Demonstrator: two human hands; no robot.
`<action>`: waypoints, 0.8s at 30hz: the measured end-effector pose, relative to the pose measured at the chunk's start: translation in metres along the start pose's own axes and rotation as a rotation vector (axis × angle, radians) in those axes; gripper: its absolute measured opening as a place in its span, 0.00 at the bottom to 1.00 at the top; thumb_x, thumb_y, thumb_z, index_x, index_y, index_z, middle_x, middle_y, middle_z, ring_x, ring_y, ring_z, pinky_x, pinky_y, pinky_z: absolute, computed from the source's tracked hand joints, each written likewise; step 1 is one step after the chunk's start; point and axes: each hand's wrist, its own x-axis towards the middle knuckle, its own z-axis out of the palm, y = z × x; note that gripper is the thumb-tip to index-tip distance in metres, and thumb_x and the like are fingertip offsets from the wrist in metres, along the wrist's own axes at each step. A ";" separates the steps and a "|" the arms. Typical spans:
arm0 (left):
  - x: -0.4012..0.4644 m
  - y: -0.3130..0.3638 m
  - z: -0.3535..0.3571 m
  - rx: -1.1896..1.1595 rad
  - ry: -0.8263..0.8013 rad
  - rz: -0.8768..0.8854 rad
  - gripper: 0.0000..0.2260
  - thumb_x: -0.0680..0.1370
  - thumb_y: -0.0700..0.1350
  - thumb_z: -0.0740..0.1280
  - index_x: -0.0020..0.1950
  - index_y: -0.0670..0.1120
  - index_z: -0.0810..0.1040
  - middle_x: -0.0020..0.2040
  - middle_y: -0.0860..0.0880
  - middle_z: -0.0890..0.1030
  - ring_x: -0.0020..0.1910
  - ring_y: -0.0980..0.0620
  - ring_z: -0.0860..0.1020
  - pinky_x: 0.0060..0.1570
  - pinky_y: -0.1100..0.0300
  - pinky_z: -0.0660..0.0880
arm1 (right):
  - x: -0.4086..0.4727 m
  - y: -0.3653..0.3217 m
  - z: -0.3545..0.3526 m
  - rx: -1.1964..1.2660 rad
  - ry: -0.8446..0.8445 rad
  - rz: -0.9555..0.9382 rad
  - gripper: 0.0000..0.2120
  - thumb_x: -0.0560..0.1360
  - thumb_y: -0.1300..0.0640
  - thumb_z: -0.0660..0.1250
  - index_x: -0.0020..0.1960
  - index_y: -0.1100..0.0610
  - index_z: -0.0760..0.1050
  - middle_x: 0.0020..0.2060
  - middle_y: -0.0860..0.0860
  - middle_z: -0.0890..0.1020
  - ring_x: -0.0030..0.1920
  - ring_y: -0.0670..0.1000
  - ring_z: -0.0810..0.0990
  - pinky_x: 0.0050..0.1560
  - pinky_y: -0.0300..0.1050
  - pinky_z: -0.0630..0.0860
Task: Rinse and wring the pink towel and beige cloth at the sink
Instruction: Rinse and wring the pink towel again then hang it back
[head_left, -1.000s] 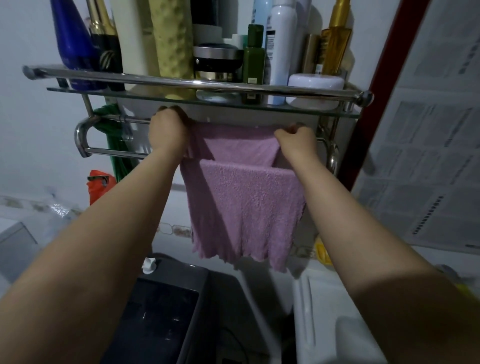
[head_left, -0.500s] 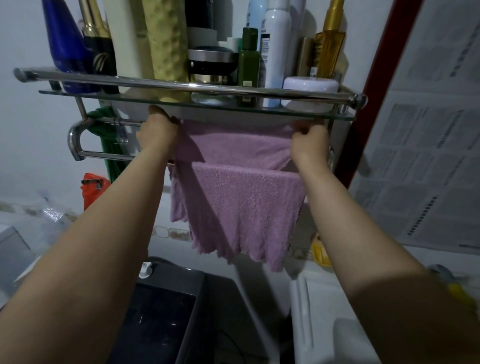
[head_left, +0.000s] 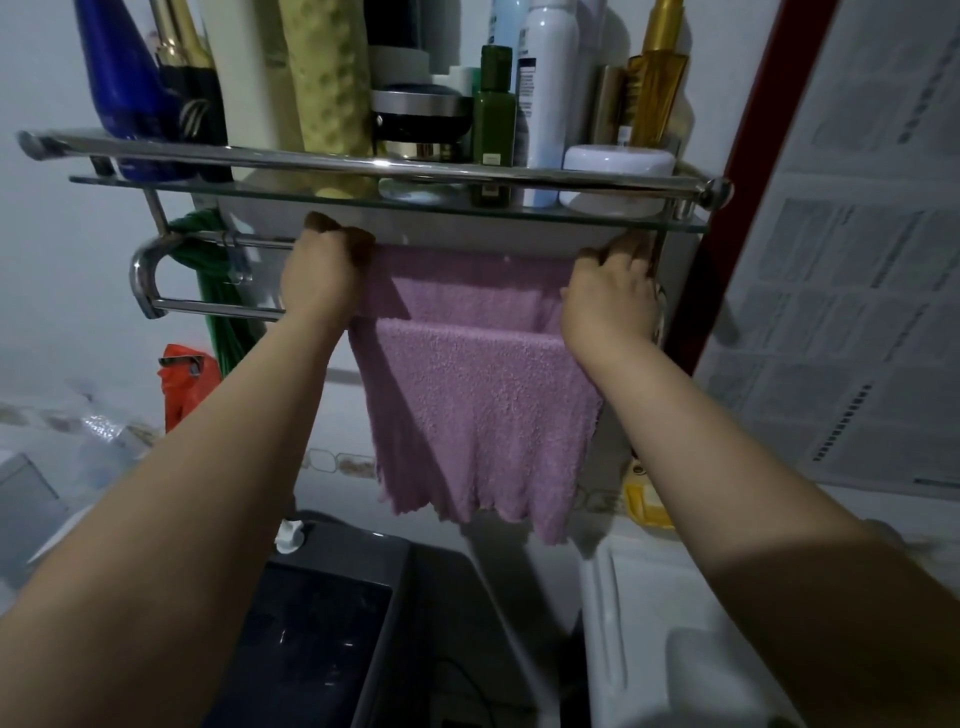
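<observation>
You have one pink towel (head_left: 483, 395) in front of you, draped over the two chrome bars of the towel rack (head_left: 208, 309), its front fold hanging down toward the sink (head_left: 639, 623) at lower right. Your left hand (head_left: 319, 275) has its fingers curled over the towel's top left edge at the rear bar, and your right hand (head_left: 610, 293) grips the top right edge the same way. Above them the glass shelf (head_left: 311, 189) carries a crowded row: one blue bottle (head_left: 122, 88), one small green bottle (head_left: 493, 104), one white spray can (head_left: 548, 88), one gold pump bottle (head_left: 657, 78), one black jar (head_left: 421, 122) and one flat white tub (head_left: 618, 169); the rest overlap too much to count. A green cord (head_left: 223, 312) hangs behind the rack's left end, with an orange bag (head_left: 184, 382) below it. Your fingertips are hidden under the shelf, and a dark appliance (head_left: 311, 623) sits cut off at the bottom edge.
</observation>
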 end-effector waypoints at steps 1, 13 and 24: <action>-0.001 0.001 0.000 0.069 0.028 0.072 0.13 0.80 0.47 0.60 0.61 0.50 0.80 0.62 0.41 0.74 0.57 0.36 0.73 0.53 0.45 0.74 | -0.004 0.000 0.001 -0.016 0.010 -0.016 0.15 0.79 0.58 0.59 0.63 0.62 0.71 0.65 0.65 0.66 0.64 0.65 0.65 0.62 0.55 0.65; -0.019 0.023 0.006 0.192 0.004 0.239 0.20 0.81 0.57 0.55 0.65 0.48 0.75 0.63 0.38 0.74 0.58 0.36 0.71 0.57 0.46 0.68 | 0.001 -0.012 -0.004 -0.050 -0.171 -0.215 0.22 0.82 0.49 0.48 0.66 0.62 0.69 0.64 0.62 0.72 0.64 0.62 0.70 0.65 0.54 0.62; -0.043 0.045 0.015 0.150 -0.082 0.172 0.21 0.81 0.58 0.51 0.69 0.50 0.68 0.66 0.39 0.70 0.66 0.37 0.66 0.65 0.42 0.64 | -0.011 0.016 -0.009 -0.037 -0.175 -0.203 0.25 0.81 0.43 0.47 0.69 0.58 0.62 0.67 0.63 0.68 0.65 0.64 0.69 0.69 0.58 0.56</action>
